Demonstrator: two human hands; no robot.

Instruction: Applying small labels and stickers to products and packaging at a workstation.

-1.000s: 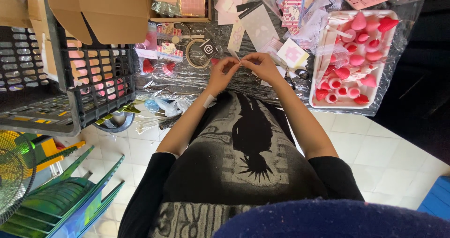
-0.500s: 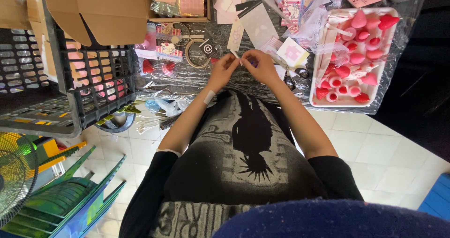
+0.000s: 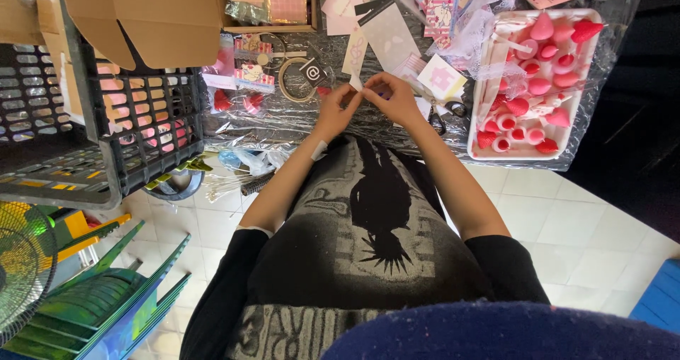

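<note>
The left hand (image 3: 333,112) and the right hand (image 3: 393,99) are meeting at the near edge of the bench (image 3: 354,130), which is covered in crinkled clear plastic. Both hands are pinching, fingertips closed together, on a small white slip (image 3: 356,83) held between them just above the bench. What kind of paper or film it is cannot be told at this size. It is looking thin, very light and limp, so it is likely bending or creasing easily and is best held by its edges with fingertips, as both hands are doing.

Just beyond the hands, a ring of tape (image 3: 297,76) is lying flat, with small pink-and-white packets (image 3: 249,73) to its left. A pair of scissors (image 3: 438,115) is lying just beside the right hand. Loose white cards (image 3: 388,34) are scattering across the far side of the bench. Further right, a white tray (image 3: 588,62) is holding red and pink cone-shaped pieces. On the left, a black crate (image 3: 142,119) and a cardboard box (image 3: 163,16) are standing well apart from the hands. Nothing is lying between the hands and the slip.
</note>
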